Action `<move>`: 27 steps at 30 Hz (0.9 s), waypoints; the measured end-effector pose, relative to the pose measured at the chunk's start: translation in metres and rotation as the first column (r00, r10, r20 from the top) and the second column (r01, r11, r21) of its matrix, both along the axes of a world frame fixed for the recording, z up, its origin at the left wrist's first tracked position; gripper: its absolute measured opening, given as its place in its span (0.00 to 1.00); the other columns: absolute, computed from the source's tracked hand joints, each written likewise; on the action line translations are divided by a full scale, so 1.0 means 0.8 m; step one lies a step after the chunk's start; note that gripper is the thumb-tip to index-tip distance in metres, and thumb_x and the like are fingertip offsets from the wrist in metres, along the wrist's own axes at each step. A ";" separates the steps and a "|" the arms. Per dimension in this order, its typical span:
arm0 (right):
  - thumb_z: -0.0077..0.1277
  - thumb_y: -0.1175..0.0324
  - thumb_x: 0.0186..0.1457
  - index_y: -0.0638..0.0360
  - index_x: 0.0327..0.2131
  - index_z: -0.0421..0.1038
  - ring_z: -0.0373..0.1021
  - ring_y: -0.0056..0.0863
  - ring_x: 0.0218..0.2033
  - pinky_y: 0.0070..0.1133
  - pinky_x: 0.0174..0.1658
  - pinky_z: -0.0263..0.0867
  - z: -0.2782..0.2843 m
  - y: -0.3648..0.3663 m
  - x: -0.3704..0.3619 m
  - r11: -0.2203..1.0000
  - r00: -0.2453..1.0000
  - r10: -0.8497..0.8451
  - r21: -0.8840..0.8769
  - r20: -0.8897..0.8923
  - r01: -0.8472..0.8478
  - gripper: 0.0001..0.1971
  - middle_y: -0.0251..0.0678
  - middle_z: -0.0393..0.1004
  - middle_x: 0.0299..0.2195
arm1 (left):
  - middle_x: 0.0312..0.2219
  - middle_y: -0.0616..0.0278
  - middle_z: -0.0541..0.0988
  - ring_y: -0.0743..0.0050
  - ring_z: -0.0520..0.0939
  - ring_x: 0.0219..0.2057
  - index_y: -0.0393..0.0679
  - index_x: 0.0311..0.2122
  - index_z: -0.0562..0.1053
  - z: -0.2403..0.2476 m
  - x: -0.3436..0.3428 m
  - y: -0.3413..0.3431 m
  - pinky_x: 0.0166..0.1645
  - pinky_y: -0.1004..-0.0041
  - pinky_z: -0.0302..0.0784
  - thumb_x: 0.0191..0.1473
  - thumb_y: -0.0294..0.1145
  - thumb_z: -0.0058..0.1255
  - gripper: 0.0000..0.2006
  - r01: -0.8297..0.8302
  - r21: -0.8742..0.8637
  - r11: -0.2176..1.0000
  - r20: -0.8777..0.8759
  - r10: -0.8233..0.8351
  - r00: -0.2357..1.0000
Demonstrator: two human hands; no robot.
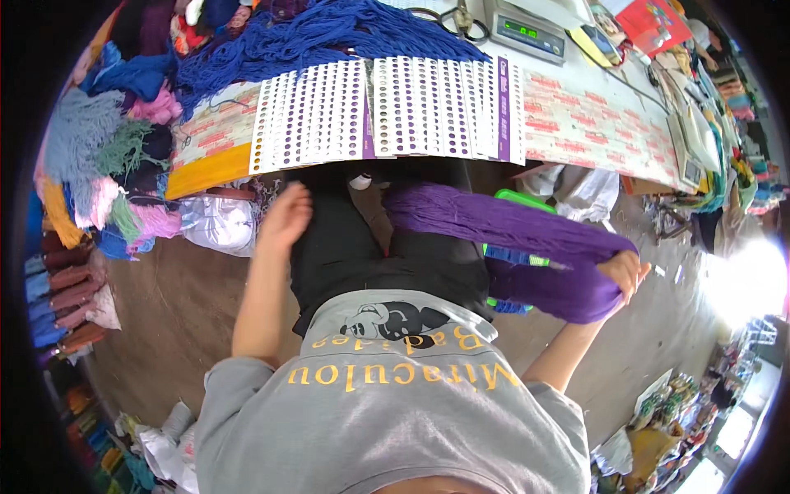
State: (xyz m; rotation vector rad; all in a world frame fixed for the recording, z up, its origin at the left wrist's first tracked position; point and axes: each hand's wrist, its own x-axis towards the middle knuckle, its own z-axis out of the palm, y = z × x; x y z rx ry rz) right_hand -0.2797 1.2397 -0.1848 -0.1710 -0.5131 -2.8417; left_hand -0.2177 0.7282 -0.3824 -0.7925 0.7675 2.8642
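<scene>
My right hand [624, 276] grips one end of a large purple yarn skein [510, 218], out to the right of my lap. From that hand the skein stretches left across my right thigh, and another thick part of it hangs below. Off my left thigh, just under the table's front edge, my left hand [288, 216] is raised apart from the yarn. Motion smears its fingers, so their closing is unclear. On the table in front of me lie two fanned white shade cards [436, 107] with rows of dark round spots.
A heap of blue yarn [329, 37] covers the table's back left, beside scissors [465, 23] and a digital scale [527, 33]. Mixed yarn bundles [99, 132] pile up at left. A bright green plastic rim [522, 198] shows behind the purple skein. White bags [218, 222] lie below the table.
</scene>
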 end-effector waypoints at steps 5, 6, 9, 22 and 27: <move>0.44 0.68 0.56 0.58 0.21 0.58 0.59 0.18 0.11 0.18 0.23 0.64 0.000 0.000 -0.022 0.998 0.996 -0.053 0.037 0.073 0.050 0.12 0.30 0.61 0.14 | 0.27 0.66 0.75 0.83 0.73 0.26 0.42 0.36 0.71 -0.016 0.115 -0.155 0.29 0.85 0.69 0.51 0.28 0.51 0.06 -0.341 -0.460 0.820 0.161 0.455 0.876; 0.44 0.68 0.56 0.58 0.21 0.58 0.59 0.18 0.11 0.18 0.26 0.64 -0.001 0.004 -0.021 0.999 0.998 -0.034 0.037 0.060 0.031 0.12 0.30 0.61 0.15 | 0.28 0.66 0.75 0.84 0.72 0.26 0.42 0.38 0.71 0.014 0.108 -0.132 0.30 0.84 0.68 0.52 0.31 0.49 0.08 -0.175 -0.548 0.818 0.204 0.334 0.920; 0.43 0.65 0.57 0.58 0.23 0.59 0.59 0.18 0.12 0.17 0.25 0.65 0.001 -0.002 -0.021 0.999 0.998 -0.049 0.018 0.027 0.048 0.12 0.28 0.61 0.15 | 0.29 0.68 0.76 0.86 0.72 0.25 0.45 0.39 0.73 0.076 0.075 -0.034 0.32 0.84 0.68 0.55 0.39 0.46 0.12 0.211 -0.731 0.649 0.301 0.030 0.953; 0.41 0.64 0.58 0.57 0.23 0.58 0.59 0.15 0.11 0.17 0.27 0.65 0.016 -0.020 0.004 0.999 1.000 -0.013 0.030 -0.017 0.013 0.12 0.27 0.61 0.14 | 0.28 0.63 0.71 0.71 0.75 0.27 0.41 0.35 0.74 0.024 -0.099 0.271 0.32 0.75 0.70 0.45 0.30 0.55 0.11 -0.058 -0.991 0.122 -0.119 -0.585 0.802; 0.41 0.67 0.58 0.57 0.21 0.58 0.57 0.18 0.12 0.17 0.24 0.61 -0.001 0.002 0.001 0.999 0.998 -0.036 0.036 0.044 0.035 0.12 0.29 0.60 0.14 | 0.30 0.67 0.77 0.86 0.73 0.23 0.41 0.31 0.75 0.052 -0.078 0.224 0.27 0.85 0.67 0.55 0.34 0.47 0.09 0.290 -0.656 0.696 0.084 -0.314 0.946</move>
